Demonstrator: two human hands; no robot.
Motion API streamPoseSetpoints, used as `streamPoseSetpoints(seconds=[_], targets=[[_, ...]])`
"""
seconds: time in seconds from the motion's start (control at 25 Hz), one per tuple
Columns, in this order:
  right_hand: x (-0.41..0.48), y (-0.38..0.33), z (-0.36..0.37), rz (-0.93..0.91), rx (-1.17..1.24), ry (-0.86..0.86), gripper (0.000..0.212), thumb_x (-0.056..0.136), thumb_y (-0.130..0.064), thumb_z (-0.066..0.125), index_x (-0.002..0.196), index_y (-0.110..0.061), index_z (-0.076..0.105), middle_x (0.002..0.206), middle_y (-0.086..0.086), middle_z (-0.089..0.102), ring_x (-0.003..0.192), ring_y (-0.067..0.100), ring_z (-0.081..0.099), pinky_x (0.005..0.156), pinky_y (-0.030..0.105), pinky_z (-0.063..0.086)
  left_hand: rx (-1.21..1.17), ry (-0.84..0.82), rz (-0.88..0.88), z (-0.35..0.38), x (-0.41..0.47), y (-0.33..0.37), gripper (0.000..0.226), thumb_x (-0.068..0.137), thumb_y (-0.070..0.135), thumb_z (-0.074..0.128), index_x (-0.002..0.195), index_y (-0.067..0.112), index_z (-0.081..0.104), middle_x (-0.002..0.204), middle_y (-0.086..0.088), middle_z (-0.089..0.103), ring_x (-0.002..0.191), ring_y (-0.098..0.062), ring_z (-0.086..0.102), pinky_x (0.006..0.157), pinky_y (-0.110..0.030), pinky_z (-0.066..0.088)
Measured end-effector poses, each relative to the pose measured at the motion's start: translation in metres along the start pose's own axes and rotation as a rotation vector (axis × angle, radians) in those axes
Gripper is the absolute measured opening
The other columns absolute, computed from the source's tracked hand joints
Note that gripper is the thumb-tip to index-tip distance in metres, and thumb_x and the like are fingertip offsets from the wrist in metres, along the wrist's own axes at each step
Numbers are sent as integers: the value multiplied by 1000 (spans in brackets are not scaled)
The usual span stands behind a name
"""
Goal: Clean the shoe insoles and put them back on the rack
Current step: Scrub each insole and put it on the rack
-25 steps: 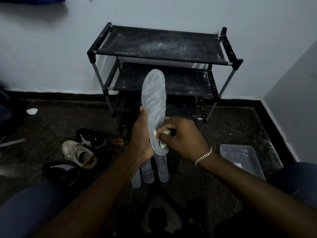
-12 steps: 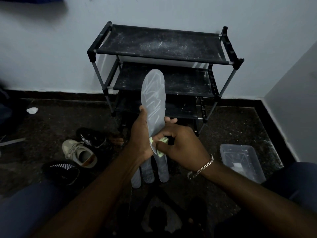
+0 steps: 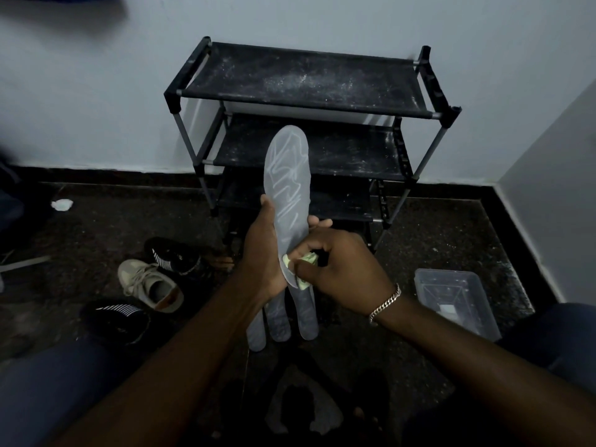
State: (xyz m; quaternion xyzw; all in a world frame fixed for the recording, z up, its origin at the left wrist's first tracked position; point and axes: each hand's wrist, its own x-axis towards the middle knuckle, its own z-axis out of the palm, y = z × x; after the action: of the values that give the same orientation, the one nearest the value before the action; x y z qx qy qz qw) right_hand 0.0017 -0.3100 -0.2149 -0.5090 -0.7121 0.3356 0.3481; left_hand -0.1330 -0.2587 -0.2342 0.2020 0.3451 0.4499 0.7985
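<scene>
While our left hand (image 3: 262, 253) grips the grey insole (image 3: 288, 185), our right hand (image 3: 343, 269) pinches a pale green cloth (image 3: 309, 259) against its near end. The shoe rack (image 3: 306, 80) stands at the far wall.

The left hand (image 3: 261, 253) holds a grey insole (image 3: 288, 188) upright in front of the black rack (image 3: 306, 79). The right hand (image 3: 342, 269) pinches a pale green cloth (image 3: 304, 260) against the heel end of it. Three more insoles (image 3: 280, 321) lie on the floor (image 3: 435, 240) below the hands. A beige shoe (image 3: 148, 283) is at the left and a clear plastic box (image 3: 458, 298) at the right.
</scene>
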Motion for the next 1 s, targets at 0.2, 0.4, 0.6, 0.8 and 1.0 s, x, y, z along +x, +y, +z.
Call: streamPoseSetpoints(seconds=[0.2,0.4,0.6,0.8,1.0], targets=[[-4,-7,4,-53,-15,-15,8,83,-10,80,91,-12,78,93,-6,74,91,2,68,89,15,52,22,11,20,1,1,2,76,98,68,27,105,2,66,88,-15,69,112,-35,65,100,-46,49],[-3,4,-2,-15,-10,3,7,83,-10,80,89,-13,78,93,-7,74,89,1,68,82,14,52,-8,-41,-3,-2,1,3,78,98,67,25,102,3,70,91,-13,65,109,-33,65,98,-48,49],[-9,1,3,-85,-23,-47,6,84,-12,79,89,-13,76,92,-5,73,88,5,68,81,25,55,-40,-7,25,-7,5,5,79,98,67,29,130,-1,53,96,-17,64,117,-37,63,103,-42,48],[0,5,1,-31,-29,27,6,83,-10,79,88,-12,77,93,-6,73,90,2,67,83,19,53,-28,-42,-4,-6,5,6,76,98,69,25,116,4,60,93,-13,65,108,-33,67,95,-47,51],[-12,4,4,-98,-51,-55,5,84,-11,79,88,-12,76,91,-6,72,87,3,67,79,16,52,-78,-16,-10,-8,3,11,84,96,70,30,127,-5,52,136,-34,51,108,-34,68,99,-38,51]])
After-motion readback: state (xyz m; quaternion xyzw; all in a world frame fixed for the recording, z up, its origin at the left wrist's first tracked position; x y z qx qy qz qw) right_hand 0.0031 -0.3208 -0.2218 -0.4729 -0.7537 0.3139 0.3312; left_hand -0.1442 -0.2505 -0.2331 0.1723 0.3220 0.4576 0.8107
